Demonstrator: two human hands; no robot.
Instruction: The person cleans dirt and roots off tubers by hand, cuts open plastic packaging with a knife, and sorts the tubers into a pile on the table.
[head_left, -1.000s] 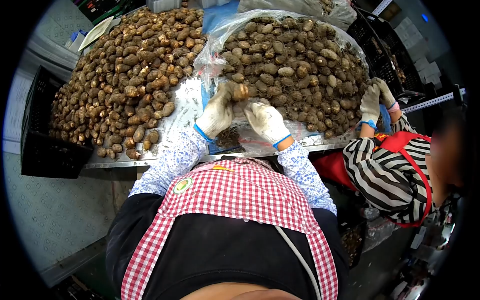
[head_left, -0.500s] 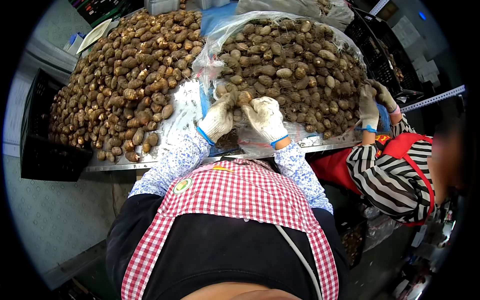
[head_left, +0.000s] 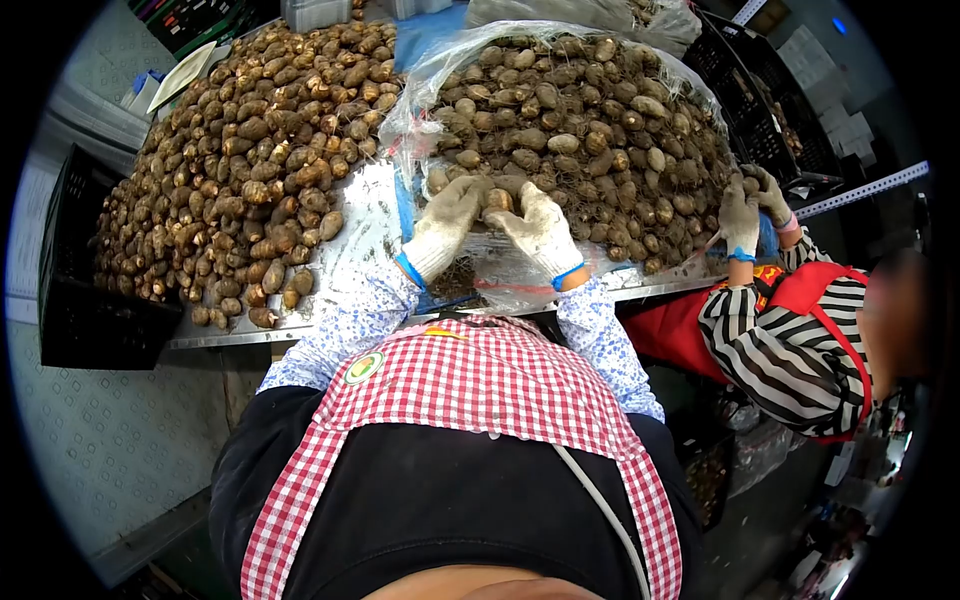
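Observation:
My left hand (head_left: 446,222), in a dirty white knit glove, grips a brown taro-like tuber (head_left: 498,201) from its left side. On the tuber's right side is my right hand (head_left: 541,230), gloved the same way, with its fingers closed around it. Both hands are just above the near left edge of a heap of hairy, rooty tubers (head_left: 600,150) lying on clear plastic. Left of my hands spreads a second heap of smoother tubers (head_left: 250,160) on the metal table (head_left: 360,215).
A black crate (head_left: 95,280) stands at the table's left end. More black crates (head_left: 770,100) are at the back right. On the right, a co-worker in a striped top (head_left: 790,350) has gloved hands (head_left: 745,215) at the rooty heap's edge. Loose roots lie below my hands.
My hands have turned the tuber and moved slightly, with the fingers now meeting around it. The co-worker's hands have shifted a little at the heap's edge.

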